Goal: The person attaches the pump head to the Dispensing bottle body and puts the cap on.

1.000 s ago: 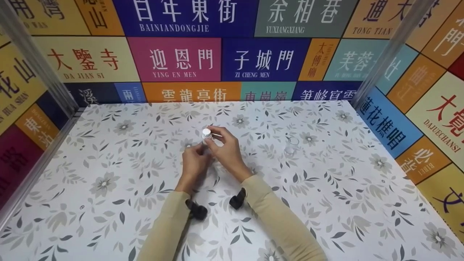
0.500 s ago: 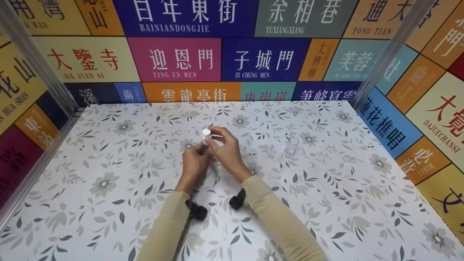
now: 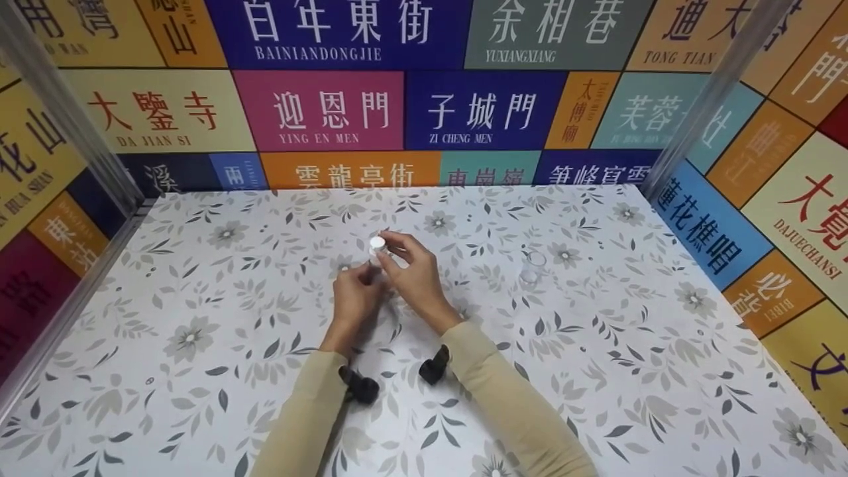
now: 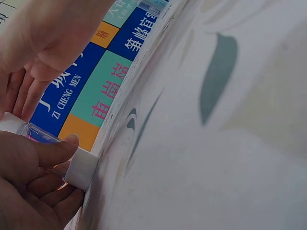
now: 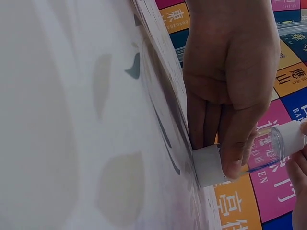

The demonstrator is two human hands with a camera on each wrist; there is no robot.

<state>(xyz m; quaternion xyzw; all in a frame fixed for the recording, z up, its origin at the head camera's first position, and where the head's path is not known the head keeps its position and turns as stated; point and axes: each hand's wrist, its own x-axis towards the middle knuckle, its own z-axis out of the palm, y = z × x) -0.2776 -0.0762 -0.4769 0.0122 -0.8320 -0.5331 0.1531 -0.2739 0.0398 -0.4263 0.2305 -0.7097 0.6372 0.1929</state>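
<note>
A small clear bottle with a white cap (image 3: pixel 377 243) and a white base stands upright on the table between my two hands. My left hand (image 3: pixel 354 295) grips its lower part just above the white base (image 4: pixel 82 168), thumb on one side. The base touches the tabletop in both wrist views. Up at the cap, my right hand (image 3: pixel 419 275) pinches with thumb and fingers; in the right wrist view only part of that hand shows at the edge beside the cap (image 5: pixel 289 138). A blue line marks the clear wall (image 5: pixel 264 165) between the ends.
A small clear cup (image 3: pixel 532 268) stands on the table to the right of my hands. The floral-patterned tabletop (image 3: pixel 199 397) is bounded by colourful printed panels (image 3: pixel 318 109) at the back and both sides, with clear corner posts (image 3: pixel 702 99).
</note>
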